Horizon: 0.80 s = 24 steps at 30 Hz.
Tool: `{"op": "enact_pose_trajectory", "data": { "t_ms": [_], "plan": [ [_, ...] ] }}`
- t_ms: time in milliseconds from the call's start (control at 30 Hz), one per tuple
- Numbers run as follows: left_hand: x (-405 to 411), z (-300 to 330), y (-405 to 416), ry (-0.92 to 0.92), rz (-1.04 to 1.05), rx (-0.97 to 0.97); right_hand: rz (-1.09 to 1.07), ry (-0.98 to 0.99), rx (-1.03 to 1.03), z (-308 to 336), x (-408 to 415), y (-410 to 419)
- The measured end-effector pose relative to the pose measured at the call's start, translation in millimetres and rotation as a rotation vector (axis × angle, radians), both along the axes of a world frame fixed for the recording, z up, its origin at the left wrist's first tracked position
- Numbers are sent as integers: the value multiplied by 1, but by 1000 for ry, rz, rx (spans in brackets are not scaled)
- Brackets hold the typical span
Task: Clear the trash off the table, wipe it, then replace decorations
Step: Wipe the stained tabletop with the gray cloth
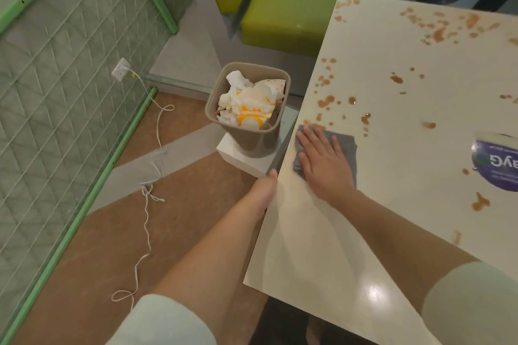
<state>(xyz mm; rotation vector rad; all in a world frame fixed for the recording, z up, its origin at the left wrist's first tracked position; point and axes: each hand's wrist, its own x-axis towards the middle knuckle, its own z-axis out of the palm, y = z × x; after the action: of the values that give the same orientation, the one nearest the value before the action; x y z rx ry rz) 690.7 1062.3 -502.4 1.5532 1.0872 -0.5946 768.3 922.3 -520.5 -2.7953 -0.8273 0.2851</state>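
My right hand (322,159) lies flat, fingers straight, pressing a grey cloth (346,148) onto the white table (322,246) near its left edge. Brown sauce stains (326,101) spatter the tabletop beyond the cloth and toward the far side. My left hand (266,185) reaches to the table's left edge; its fingers are hidden under the rim. A beige trash bin (246,137) full of crumpled white and yellow wrappers (249,101) stands on a white block just left of the table.
A round purple sticker or lid (496,162) lies at the table's right edge. A lime-green bench (302,0) sits beyond the table. A white cable (148,199) trails across the brown floor from a wall socket (121,68).
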Motion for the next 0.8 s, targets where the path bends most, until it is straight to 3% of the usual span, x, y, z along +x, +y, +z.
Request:
{"op": "enact_pose_trajectory", "data": {
  "t_ms": [100,233,367,467,533,667,800],
  "plan": [
    [17,2,-12,8,71,20,-63,-22,24,2,-18,14],
    [30,0,-22,-10,152,28,55,-13,17,4,-55,-23],
    [31,-6,-18,20,94,49,-167,-6,-19,4,-16,-79],
    [32,-4,-19,13,74,97,-325,-28,-16,4,-7,-63],
    [32,-6,-24,-3,73,118,-269,-21,2,4,-28,-38],
    [34,-5,-27,-13,103,172,72,9,33,1,-68,-38],
    [33,2,-32,17,71,197,-7,-3,1,-1,-26,-93]
  ]
}}
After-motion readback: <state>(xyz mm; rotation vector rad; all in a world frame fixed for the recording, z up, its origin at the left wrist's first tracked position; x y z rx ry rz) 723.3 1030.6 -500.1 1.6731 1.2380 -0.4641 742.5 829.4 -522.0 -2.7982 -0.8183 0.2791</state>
